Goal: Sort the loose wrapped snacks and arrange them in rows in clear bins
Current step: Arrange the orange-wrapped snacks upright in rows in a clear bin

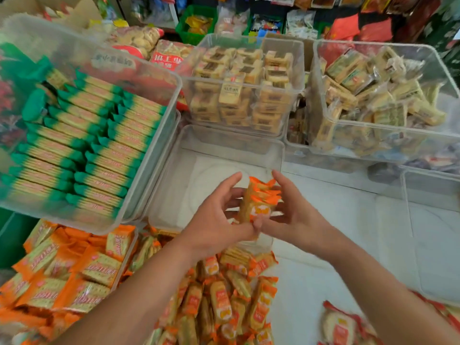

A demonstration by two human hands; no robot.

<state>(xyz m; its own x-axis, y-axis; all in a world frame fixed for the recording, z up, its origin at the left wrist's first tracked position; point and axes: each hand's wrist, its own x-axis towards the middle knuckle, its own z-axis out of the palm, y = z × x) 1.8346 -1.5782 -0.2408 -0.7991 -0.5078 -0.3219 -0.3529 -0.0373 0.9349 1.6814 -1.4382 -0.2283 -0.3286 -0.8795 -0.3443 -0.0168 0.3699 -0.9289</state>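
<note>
Between both hands I hold a small stack of orange-wrapped snacks (260,200), standing on end over an empty clear bin (174,185) in the middle. My left hand (216,220) grips the stack from the left, and my right hand (296,215) grips it from the right. A loose heap of the same orange snacks (219,300) lies below my forearms.
A clear bin of green-wrapped crackers in rows (82,135) stands at the left. Behind are a bin of stacked beige snacks (244,88) and a bin of jumbled packets (378,95). Orange cracker packs (62,275) fill the lower left. A red-wrapped packet (341,324) lies lower right.
</note>
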